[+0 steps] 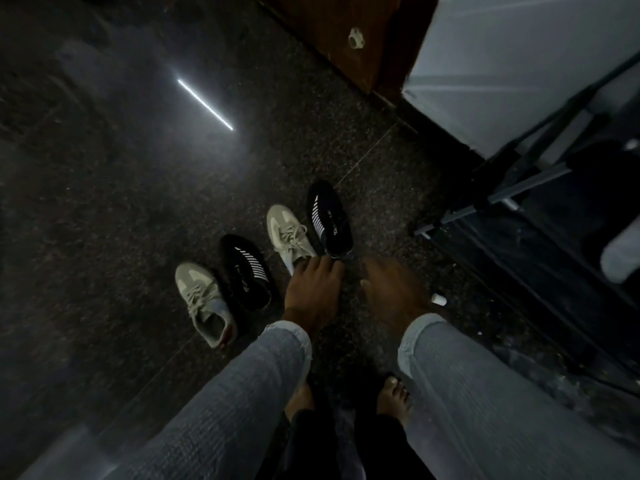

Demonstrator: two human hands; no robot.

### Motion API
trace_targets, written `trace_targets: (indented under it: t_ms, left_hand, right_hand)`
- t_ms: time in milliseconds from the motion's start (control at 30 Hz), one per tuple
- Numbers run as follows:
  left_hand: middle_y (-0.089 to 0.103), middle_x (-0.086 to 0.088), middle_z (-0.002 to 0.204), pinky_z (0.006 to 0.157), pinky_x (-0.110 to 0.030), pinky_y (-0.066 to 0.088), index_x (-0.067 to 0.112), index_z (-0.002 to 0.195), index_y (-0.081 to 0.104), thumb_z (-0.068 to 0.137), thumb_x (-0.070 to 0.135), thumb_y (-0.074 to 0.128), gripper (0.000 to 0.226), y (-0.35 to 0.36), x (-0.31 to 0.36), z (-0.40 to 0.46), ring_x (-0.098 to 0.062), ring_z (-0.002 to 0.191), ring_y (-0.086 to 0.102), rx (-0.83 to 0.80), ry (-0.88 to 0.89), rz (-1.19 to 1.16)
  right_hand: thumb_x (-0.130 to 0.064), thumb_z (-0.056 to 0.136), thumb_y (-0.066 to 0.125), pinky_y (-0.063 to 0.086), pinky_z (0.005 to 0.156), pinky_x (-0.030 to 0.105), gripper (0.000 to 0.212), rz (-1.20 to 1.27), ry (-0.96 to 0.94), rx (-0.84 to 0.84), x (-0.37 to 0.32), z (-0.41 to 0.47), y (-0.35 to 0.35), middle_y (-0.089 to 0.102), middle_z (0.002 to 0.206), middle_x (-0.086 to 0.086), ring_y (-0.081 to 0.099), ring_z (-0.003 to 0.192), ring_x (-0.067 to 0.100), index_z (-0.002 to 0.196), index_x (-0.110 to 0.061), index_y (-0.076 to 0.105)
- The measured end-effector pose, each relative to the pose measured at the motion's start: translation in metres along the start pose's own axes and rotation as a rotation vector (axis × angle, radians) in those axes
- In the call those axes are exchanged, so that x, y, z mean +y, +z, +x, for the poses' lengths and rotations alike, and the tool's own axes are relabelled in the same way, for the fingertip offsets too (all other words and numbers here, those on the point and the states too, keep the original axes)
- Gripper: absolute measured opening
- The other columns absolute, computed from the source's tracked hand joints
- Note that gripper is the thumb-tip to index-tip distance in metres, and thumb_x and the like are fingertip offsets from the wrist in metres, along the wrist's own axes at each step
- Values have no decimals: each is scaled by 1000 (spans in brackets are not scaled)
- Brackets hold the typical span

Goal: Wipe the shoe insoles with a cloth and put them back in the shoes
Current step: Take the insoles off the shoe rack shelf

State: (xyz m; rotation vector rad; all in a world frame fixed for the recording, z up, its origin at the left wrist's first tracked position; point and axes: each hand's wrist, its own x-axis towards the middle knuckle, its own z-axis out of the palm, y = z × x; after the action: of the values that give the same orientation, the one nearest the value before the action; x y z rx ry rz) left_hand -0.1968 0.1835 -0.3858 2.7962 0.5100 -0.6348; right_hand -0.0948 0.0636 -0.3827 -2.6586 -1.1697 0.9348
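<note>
Head view looks down on a dark speckled stone floor [104,209] with a bright white streak of reflected light [205,104] across it. At upper right stands a brown wooden cabinet [343,36] beside a pale grey-white panel [502,64], with a dark metal-framed rack [519,188] below that.

Two forearms in ribbed light grey sleeves [242,393] reach forward from the bottom edge, and two bare feet [393,398] show between them.

Four shoes lie on the floor in an uneven row. From left to right: a cream lace-up sneaker [204,303], a black knit slip-on shoe with white stripes [247,271] just beside it, a second cream lace-up sneaker [289,235], and a second black striped slip-on shoe [329,220] touching that one. No insole can be made out in the dim light.

The left hand [313,289] reaches to the heel ends of the right-hand pair, its fingers bent down onto them; whether it grips either shoe I cannot tell. The right hand [393,296] hovers nearby with fingers loosely spread, holding nothing. A small white object [439,299] lies on the floor just beside that hand.
</note>
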Motion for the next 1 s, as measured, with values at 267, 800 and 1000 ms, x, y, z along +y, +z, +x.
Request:
trace_targets:
  t_ms: [267, 800, 1000]
  left_hand:
    - [56, -15, 128, 87, -45, 49, 10, 121, 56, 82, 23, 63, 41, -30, 67, -16, -35, 112, 57, 57, 173, 72]
    - [55, -13, 130, 91, -47, 48, 11, 128, 48, 75, 24, 52, 55, -48, 213, -16, -33, 116, 56, 228, 527, 120]
    - [27, -12, 156, 115, -45, 25, 13, 150, 26, 93, 31, 54, 66, -70, 240, -27, -30, 143, 28, 282, 559, 136]
  right_hand:
    - [-18, 97, 46, 44, 92, 41, 22, 157, 174, 54, 43, -71, -28, 59, 117, 14, 54, 108, 33, 114, -7, 56]
    - [-35, 96, 48, 36, 103, 40, 47, 84, 541, 331, 162, -211, -38, 49, 138, 11, 44, 125, 30, 137, -13, 42]
    - [-36, 94, 51, 37, 100, 41, 46, 46, 618, 449, 169, -255, -54, 52, 134, 12, 47, 122, 31, 133, -13, 46]
